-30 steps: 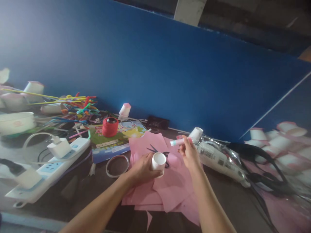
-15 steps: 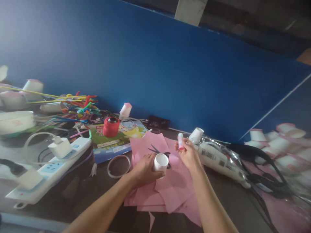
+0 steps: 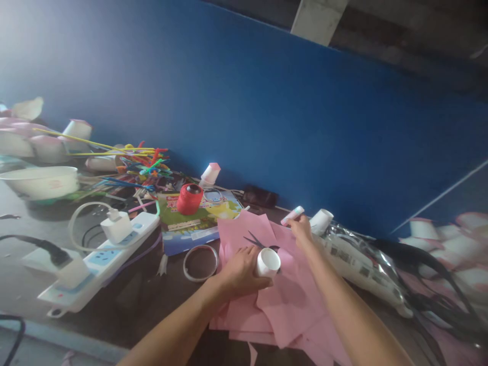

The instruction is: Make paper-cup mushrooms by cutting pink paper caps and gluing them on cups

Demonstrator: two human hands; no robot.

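My left hand (image 3: 242,269) is wrapped round a small white paper cup (image 3: 268,263), holding it over the pink paper (image 3: 282,315) with its rim facing me. A pink and white glue stick (image 3: 293,215) is in my right hand (image 3: 302,229), tilted, near the back edge of the paper. Dark scissors (image 3: 254,239) lie on the pink sheets just behind the cup, their handles partly hidden by it. Another white cup (image 3: 321,222) lies on its side right of my right hand.
On the left are a power strip (image 3: 102,264), a white bowl (image 3: 41,182) and colourful pipe cleaners (image 3: 152,160). A red thread spool (image 3: 189,199) stands on a printed booklet (image 3: 179,229), with a tape roll (image 3: 200,263) in front. Bagged cups (image 3: 354,259) and pink-edged cups (image 3: 453,244) fill the right.
My right hand has moved back, away from the cup, and the glue stick has gone from upright to tilted. My left hand keeps its hold on the cup. The whole view has shifted slightly.
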